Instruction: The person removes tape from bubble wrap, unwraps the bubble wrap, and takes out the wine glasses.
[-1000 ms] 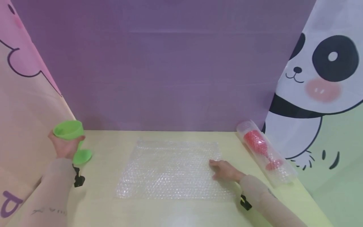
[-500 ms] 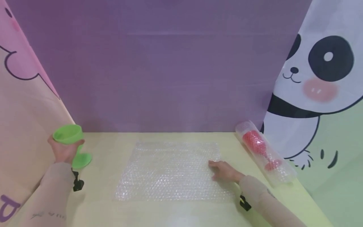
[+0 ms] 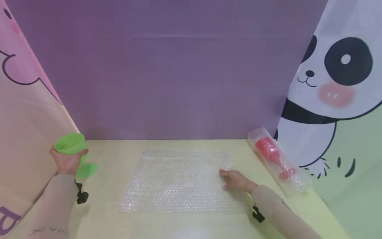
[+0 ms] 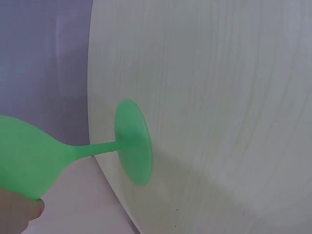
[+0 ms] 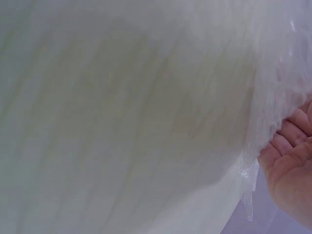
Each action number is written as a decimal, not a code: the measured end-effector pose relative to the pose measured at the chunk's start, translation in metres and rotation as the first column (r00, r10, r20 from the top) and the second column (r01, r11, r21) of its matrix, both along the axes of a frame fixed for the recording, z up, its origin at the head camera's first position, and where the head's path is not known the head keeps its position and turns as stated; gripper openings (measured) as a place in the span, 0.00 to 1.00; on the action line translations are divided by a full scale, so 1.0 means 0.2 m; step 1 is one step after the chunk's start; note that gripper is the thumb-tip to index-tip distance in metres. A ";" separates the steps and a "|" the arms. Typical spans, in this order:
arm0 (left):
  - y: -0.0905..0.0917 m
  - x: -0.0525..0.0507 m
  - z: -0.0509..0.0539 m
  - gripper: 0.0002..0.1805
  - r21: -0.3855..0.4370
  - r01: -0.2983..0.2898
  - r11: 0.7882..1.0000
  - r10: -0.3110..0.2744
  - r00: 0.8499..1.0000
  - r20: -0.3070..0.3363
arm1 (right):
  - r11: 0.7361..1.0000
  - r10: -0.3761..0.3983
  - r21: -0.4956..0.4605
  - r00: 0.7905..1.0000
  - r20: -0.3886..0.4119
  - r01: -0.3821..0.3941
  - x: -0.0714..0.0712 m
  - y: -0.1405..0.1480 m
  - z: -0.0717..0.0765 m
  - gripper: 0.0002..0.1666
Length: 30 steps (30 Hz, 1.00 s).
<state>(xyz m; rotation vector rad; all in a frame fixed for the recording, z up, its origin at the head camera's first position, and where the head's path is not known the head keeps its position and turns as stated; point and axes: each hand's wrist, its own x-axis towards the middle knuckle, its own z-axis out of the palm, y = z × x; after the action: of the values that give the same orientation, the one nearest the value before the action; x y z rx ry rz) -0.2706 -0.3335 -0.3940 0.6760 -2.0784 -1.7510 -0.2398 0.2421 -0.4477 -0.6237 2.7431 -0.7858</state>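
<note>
My left hand [image 3: 66, 162] holds a green plastic goblet [image 3: 71, 144] by its bowl at the far left of the table. In the left wrist view the goblet's stem and round foot [image 4: 132, 142] stand out over the tabletop; whether the foot touches it I cannot tell. A flat sheet of clear bubble wrap [image 3: 176, 182] lies mid-table. My right hand [image 3: 237, 181] rests at its right edge, index finger extended and thumb apart. In the right wrist view the wrap [image 5: 278, 83] partly hides the fingers of that hand [image 5: 290, 170].
A red goblet [image 3: 270, 151] rolled in bubble wrap [image 3: 293, 186] lies slantwise along the table's right edge. A purple backdrop [image 3: 179, 83] stands behind the pale table [image 3: 143, 225]. Printed side panels, one with a panda [image 3: 334, 79], flank it.
My left hand has come down slightly with the green goblet, whose tilt has shifted a little. The right hand stays at the bubble wrap's edge. The head view has shifted slightly.
</note>
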 end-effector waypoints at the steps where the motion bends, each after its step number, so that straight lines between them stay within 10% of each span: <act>1: 0.00 0.00 0.00 0.58 0.002 0.001 1.000 -0.001 1.000 -0.001 | 1.000 -0.002 -0.002 1.000 0.001 0.002 0.00 0.00 0.00 0.37; 30: 0.00 0.03 -0.03 0.59 -0.018 0.025 1.000 -0.024 0.999 0.041 | 1.000 0.007 0.011 1.000 -0.009 -0.007 -0.02 0.02 -0.02 0.37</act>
<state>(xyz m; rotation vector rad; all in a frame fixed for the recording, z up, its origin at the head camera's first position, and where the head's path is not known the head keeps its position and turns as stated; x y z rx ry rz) -0.2640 -0.3336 -0.3993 0.6892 -2.1354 -1.7431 -0.2435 0.2456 -0.4518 -0.6358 2.7504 -0.7673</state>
